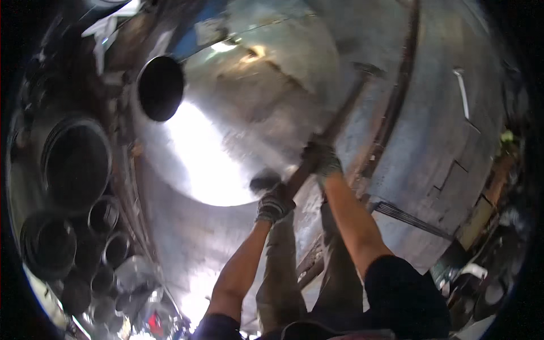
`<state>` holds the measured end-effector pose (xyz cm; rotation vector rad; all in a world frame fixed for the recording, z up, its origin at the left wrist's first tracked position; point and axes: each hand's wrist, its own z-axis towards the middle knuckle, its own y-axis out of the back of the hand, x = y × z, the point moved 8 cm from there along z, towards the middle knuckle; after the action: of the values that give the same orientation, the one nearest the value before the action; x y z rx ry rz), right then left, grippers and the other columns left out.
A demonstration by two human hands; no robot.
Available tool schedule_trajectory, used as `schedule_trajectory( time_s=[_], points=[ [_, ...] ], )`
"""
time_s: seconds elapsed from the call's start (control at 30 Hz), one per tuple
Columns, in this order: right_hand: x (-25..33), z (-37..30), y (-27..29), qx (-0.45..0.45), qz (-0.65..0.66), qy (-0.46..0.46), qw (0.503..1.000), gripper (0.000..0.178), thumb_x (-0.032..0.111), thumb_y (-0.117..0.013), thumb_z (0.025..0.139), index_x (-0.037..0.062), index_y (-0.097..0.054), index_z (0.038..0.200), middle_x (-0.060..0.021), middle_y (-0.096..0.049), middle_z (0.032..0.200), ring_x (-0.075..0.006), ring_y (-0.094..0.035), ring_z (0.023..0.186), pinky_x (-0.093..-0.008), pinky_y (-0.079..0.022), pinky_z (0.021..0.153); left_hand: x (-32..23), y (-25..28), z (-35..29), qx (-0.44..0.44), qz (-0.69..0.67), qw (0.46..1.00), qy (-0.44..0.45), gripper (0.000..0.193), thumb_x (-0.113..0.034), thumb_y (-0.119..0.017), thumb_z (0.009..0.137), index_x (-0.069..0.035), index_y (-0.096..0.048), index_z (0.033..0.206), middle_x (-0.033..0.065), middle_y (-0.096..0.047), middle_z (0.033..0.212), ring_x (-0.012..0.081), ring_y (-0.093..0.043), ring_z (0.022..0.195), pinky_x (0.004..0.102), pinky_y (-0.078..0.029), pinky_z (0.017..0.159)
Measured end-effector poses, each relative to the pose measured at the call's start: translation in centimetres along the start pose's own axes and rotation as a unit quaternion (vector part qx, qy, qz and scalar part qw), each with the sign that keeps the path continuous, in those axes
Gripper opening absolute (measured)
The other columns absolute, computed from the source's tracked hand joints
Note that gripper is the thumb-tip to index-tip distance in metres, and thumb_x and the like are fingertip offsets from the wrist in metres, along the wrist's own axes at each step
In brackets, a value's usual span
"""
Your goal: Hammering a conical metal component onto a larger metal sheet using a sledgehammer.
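Note:
My left hand (275, 205), in a grey knitted glove, is closed around the lower end of a long-handled hammer (347, 106). Farther up the same handle, my right hand (325, 160) grips it in a matching glove. The handle slants away to the upper right, ending in a blurred, dark head (368, 69) over the metal near a dark strip. Left of the hammer lies a large round metal disc (272, 122), shiny and bright with glare, with brownish marks. A dark shoe (265, 180) shows at the disc's near edge, beside my left hand.
Several round, open pipe pieces (106, 153) crowd the left side. A dark round opening (161, 88) sits at the disc's upper left. A long dark strip (391, 113) curves across the plates on the right. Thin rods (412, 220) lie right of my legs.

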<state>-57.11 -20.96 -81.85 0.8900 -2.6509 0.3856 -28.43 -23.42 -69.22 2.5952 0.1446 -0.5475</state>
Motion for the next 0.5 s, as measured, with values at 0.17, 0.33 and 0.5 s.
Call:
schedule_trajectory(
  time_s=[0.17, 0.33, 0.5],
  points=[
    [3.7, -5.9, 9.5, 0.103, 0.129, -0.021, 0.986, 0.04, 0.053, -0.063, 0.098, 0.0162, -0.065, 0.084, 0.0008, -0.061, 0.069, -0.0209, -0.06, 0.067, -0.0369, -0.051, 0.067, -2.5, -0.2, -23.8, 0.113, 0.001, 0.994, 0.003, 0.057, -0.052, -0.074, 0.08, -0.01, -0.065, 0.118, 0.0178, -0.074, 0.1, 0.04, -0.072, 0.093, 0.0502, -0.057, 0.083],
    [-5.9, -21.2, 15.0, 0.101, 0.164, -0.172, 0.966, 0.044, 0.054, -0.05, 0.104, 0.0141, -0.066, 0.115, -0.0035, -0.069, 0.096, -0.0224, -0.068, 0.084, -0.0413, -0.058, 0.078, -4.9, 0.4, -40.4, 0.185, -0.031, 0.981, 0.043, 0.055, -0.049, -0.077, 0.078, -0.013, -0.066, 0.119, 0.0176, -0.074, 0.103, 0.0389, -0.071, 0.099, 0.0497, -0.056, 0.085],
    [-14.3, -29.8, 20.0, 0.052, 0.229, -0.208, 0.949, 0.037, 0.049, -0.053, 0.103, 0.0146, -0.064, 0.11, -0.0043, -0.066, 0.088, -0.0239, -0.065, 0.083, -0.0433, -0.056, 0.077, -3.5, 6.4, -46.7, 0.243, 0.046, 0.968, 0.03, 0.08, -0.061, -0.083, 0.072, -0.017, -0.06, 0.135, 0.0113, -0.075, 0.102, 0.0336, -0.071, 0.097, 0.0435, -0.055, 0.087]
  ],
)
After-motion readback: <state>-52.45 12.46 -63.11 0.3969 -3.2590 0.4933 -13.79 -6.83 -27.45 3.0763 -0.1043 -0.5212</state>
